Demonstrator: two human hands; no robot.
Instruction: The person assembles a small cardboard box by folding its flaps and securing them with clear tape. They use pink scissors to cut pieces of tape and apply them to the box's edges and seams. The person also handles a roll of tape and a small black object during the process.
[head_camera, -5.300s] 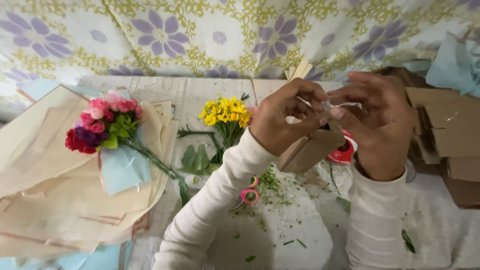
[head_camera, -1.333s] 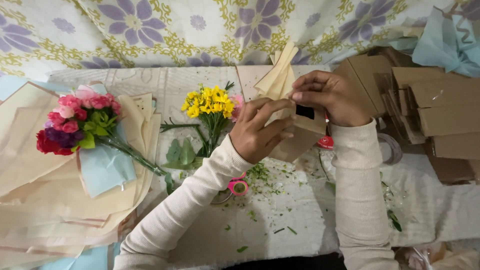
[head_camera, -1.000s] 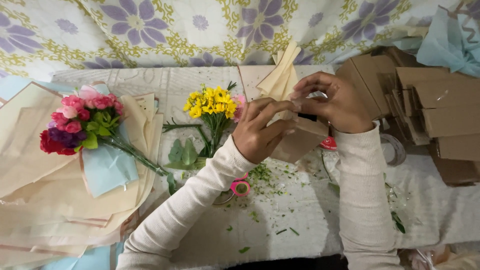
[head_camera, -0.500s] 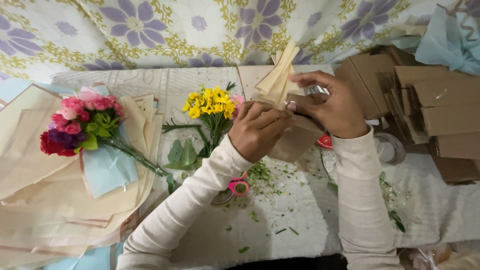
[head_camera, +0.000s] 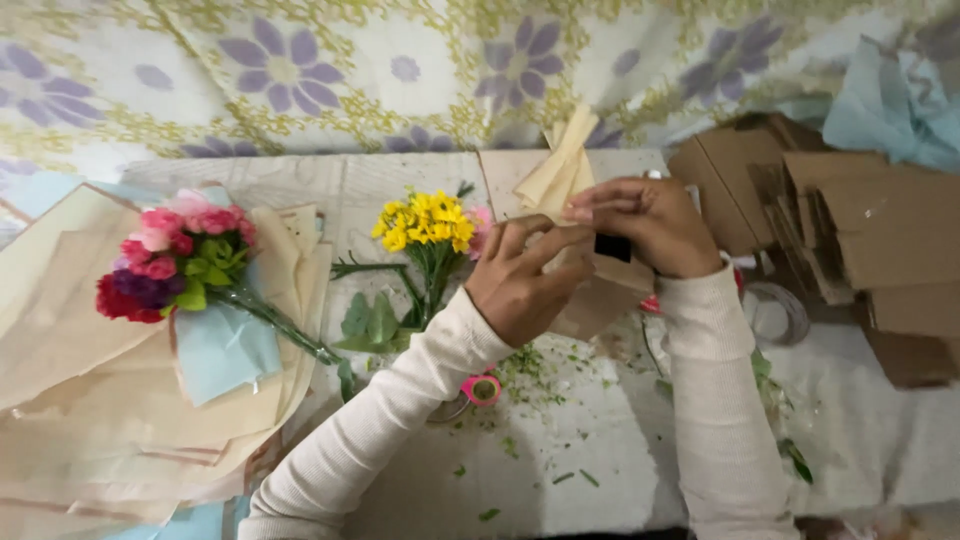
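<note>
My left hand (head_camera: 525, 282) and my right hand (head_camera: 645, 225) are together above the middle of the table, both gripping a folded brown paper wrap (head_camera: 562, 178) whose cream top sticks up behind my fingers. A small black piece (head_camera: 612, 247) shows between my hands under my right fingers. Just left of my hands lies a bunch of yellow flowers (head_camera: 422, 222) with green stems. A pink and red bouquet (head_camera: 168, 259) rests on light blue paper (head_camera: 222, 350) at the left.
Sheets of tan wrapping paper (head_camera: 90, 430) are piled at the left. Pink-handled scissors (head_camera: 478, 391) lie under my left forearm among green stem clippings. Stacked cardboard pieces (head_camera: 860, 230) fill the right side, with a clear tape roll (head_camera: 780, 312) beside them. A floral cloth (head_camera: 400, 70) hangs behind.
My hands have shifted on the paper wrap: my right hand has moved over its top and my left fingers now pinch its front. The wrap's cream top stands more exposed.
</note>
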